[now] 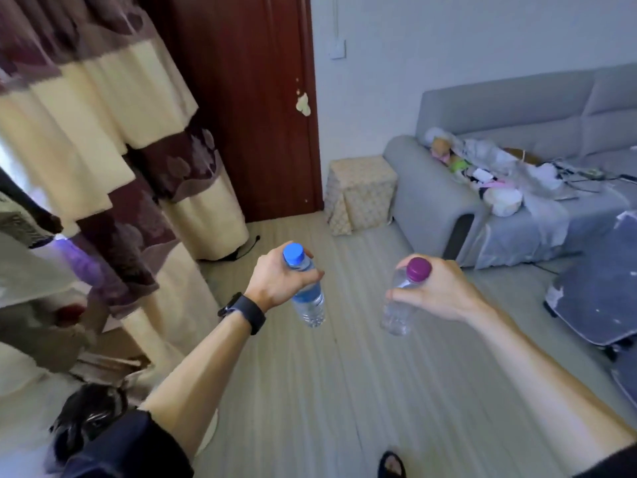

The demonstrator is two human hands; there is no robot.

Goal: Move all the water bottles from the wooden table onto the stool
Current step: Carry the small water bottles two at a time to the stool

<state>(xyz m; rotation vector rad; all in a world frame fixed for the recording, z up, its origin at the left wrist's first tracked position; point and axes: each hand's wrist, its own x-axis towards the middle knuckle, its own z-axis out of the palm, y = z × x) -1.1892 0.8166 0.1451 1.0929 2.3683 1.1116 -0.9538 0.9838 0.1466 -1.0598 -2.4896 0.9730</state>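
- Gripping the blue-capped bottle (307, 294) at its shoulder, the left hand (275, 277) carries it.
- Right hand (435, 290) holds the purple-capped bottle (400, 305) likewise; both likely light, thin-walled, crushable.

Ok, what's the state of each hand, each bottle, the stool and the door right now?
Left hand: grips the blue-capped bottle near its neck.
Right hand: grips the purple-capped bottle near its neck.
Blue-capped bottle: capped, tilted, held above the floor.
Purple-capped bottle: capped, slightly tilted, held above the floor.
Stool: stands beside the sofa arm, no bottle on it.
Door: looks closed.
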